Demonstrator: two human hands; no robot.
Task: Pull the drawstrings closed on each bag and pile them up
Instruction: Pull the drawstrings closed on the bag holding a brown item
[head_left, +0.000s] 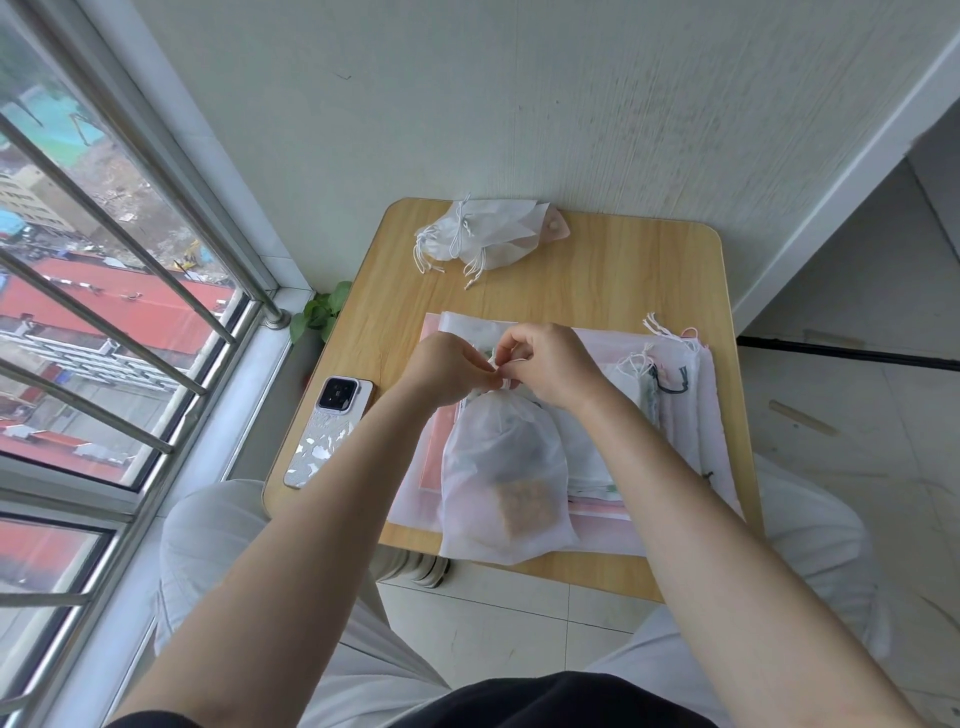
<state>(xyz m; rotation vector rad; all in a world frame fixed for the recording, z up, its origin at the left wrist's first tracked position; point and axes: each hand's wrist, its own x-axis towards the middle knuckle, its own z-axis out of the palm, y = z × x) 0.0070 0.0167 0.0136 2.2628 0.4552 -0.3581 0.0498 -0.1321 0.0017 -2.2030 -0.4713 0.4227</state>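
The drawstring bag is thin, matt, translucent white cloth (contents show through); the table is smooth wood-grain; the phone case gleams glossy; window bars are metal.

One phone, two hands

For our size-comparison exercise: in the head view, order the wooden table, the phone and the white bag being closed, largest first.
1. wooden table
2. white bag
3. phone

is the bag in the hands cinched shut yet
Nearly shut: the white bag has its neck gathered tight where both hands, left and right, pinch it.
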